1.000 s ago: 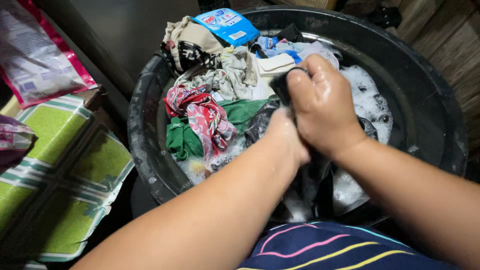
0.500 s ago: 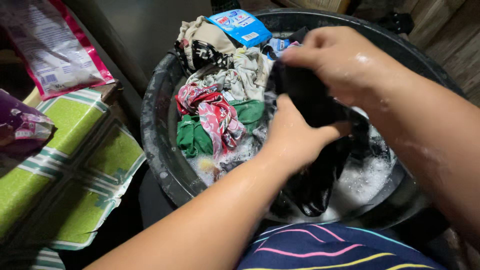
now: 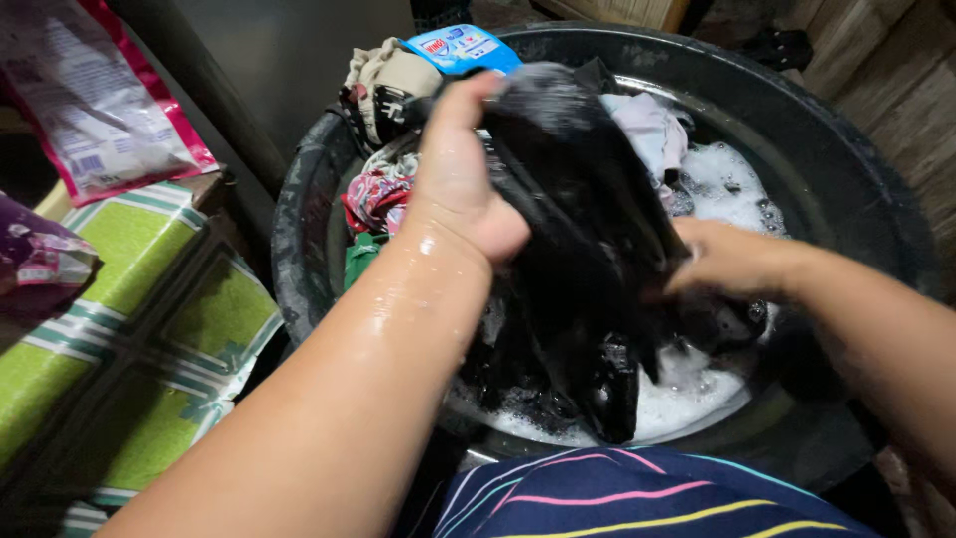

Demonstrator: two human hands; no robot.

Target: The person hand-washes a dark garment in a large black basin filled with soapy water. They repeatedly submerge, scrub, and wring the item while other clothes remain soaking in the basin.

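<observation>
left hand (image 3: 460, 189) grips wet black garment (image 3: 583, 229) (dripping) | right hand (image 3: 727, 261) apparently clutching its lower folds | over sudsy black basin (image 3: 846, 169)

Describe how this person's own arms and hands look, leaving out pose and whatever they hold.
Both arms are bare to past the elbow: no sleeves, gloves, watch or bracelets in view. The left hand and its forearm glisten with water droplets. The right hand looks wet too and shows no rings. At the bottom edge lies dark cloth with pink, yellow and blue stripes, apparently the person's clothing.
</observation>
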